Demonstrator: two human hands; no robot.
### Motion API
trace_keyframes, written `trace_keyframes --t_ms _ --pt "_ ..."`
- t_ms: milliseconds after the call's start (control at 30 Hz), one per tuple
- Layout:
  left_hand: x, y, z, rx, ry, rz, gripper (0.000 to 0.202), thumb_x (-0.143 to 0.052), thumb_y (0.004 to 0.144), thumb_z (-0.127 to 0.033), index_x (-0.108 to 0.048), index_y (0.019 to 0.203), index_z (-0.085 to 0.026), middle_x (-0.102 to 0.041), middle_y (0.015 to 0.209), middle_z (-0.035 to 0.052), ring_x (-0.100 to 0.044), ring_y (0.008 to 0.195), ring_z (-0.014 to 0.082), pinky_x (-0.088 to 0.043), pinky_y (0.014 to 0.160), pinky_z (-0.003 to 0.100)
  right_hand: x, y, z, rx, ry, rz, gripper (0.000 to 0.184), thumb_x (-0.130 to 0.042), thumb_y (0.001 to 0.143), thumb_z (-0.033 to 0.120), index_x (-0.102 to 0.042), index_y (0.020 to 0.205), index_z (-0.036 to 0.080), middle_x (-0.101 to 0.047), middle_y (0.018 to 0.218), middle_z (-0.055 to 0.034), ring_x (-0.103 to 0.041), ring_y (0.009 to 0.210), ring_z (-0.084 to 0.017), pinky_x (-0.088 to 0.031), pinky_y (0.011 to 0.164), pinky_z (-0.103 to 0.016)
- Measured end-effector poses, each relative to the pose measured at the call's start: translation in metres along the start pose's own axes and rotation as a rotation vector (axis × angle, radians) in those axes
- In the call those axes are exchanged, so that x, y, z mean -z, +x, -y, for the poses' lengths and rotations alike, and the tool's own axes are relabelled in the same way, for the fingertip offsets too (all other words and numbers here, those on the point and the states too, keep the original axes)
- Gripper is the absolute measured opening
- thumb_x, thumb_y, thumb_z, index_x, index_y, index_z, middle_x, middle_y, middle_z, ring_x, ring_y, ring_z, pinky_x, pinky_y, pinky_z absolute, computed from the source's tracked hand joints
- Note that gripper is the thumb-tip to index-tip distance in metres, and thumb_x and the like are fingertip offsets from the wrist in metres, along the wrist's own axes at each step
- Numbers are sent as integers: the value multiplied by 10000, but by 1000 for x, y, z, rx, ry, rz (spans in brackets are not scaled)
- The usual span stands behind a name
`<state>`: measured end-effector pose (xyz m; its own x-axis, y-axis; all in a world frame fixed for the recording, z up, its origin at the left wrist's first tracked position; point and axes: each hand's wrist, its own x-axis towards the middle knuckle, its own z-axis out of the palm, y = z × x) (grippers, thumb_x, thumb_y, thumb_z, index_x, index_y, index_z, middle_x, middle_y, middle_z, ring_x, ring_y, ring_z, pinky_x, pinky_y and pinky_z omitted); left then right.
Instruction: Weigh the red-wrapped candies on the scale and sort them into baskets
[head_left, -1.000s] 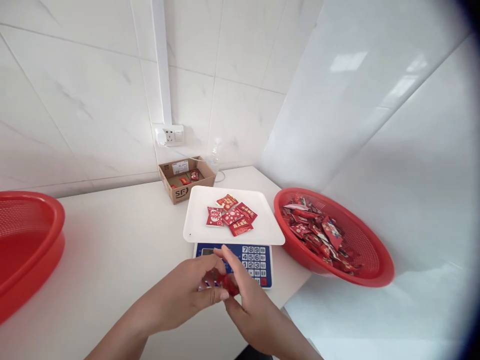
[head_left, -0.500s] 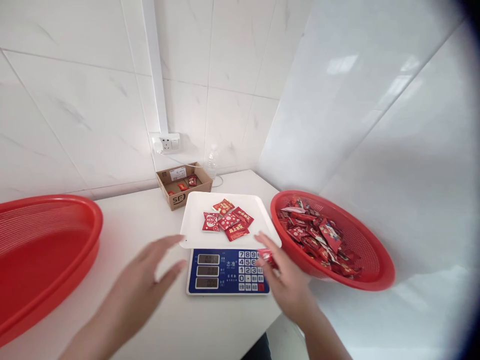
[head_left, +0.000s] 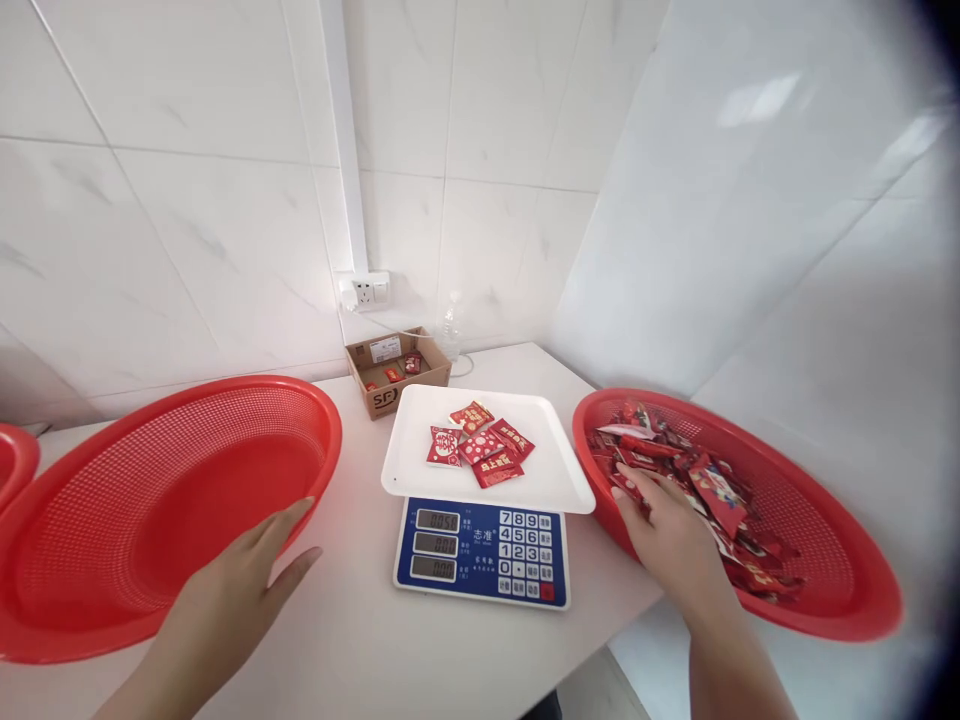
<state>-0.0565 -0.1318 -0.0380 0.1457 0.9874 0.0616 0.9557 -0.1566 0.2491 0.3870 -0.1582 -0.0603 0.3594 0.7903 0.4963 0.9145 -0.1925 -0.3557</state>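
Note:
My left hand [head_left: 232, 580] is open, fingers stretched and thumb apart, in front of the near right rim of a red plastic basket [head_left: 326, 430]. My right hand [head_left: 675, 540] reaches over the near left rim of another red basket [head_left: 855, 560], which holds many small candy packets [head_left: 720, 495]. Its thumb and fingers are around a small red candy packet [head_left: 631, 484] there, partly hidden by the hand. Between the hands stands a digital scale [head_left: 482, 555] with a white tray [head_left: 420, 475]. Several red packets [head_left: 481, 446] lie on the tray, partly overlapping.
Behind the scale sits a small cardboard box [head_left: 386, 400] with a few packets inside, beside a clear plastic bottle [head_left: 450, 325]. A cord runs from the wall socket [head_left: 365, 291]. Another red basket [head_left: 15, 460] shows at the far left. The white table [head_left: 360, 640] ends near the right basket.
The view has turned left, showing more of the left basket. My right hand has moved from the scale's front right to the right basket. The packets on the tray lie as before.

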Motion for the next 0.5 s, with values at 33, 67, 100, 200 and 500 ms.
trace_keyframes --t_ms 33,67,100,200,500 --pt "2 3 -12 5 7 18 545 -301 906 -505 -452 1356 -236 -570 1333 125 -566 1169 345 -553 758 424 -1 3 -1 0 -5 17 431 -378 854 401 -633 1121 176 -634 1145 -121 -589 1045 -268 -482 876 -411" --pt "3 6 -23 -9 11 18 542 -307 908 -501 -459 1352 -231 -552 1354 126 -541 1202 342 -544 800 428 -2 5 -1 -1 -5 35 436 -379 852 403 -633 1124 174 -639 1139 -123 -592 1039 -271 -480 877 -416" --pt "4 10 -32 -42 8 8 536 -324 906 -501 -469 1345 -231 -527 1381 123 -504 1241 339 -524 857 438 -3 7 -2 -6 0 52 443 -378 850 405 -633 1125 170 -643 1134 -126 -594 1036 -272 -479 879 -420" --pt "7 25 -60 -208 -50 2 515 -378 901 -484 -466 1344 -235 -415 1473 107 -364 1349 325 -403 1020 485 -3 10 -5 -17 51 101 466 -368 852 413 -633 1130 149 -646 1135 -135 -597 1042 -270 -474 898 -420" --pt "13 111 -132 -443 -136 339 701 -554 831 -428 -280 1442 -220 -211 1565 111 -229 1412 282 -303 1098 434 -7 8 -9 -25 132 112 454 -364 855 438 -639 1116 188 -638 1158 -116 -604 1047 -265 -486 895 -431"
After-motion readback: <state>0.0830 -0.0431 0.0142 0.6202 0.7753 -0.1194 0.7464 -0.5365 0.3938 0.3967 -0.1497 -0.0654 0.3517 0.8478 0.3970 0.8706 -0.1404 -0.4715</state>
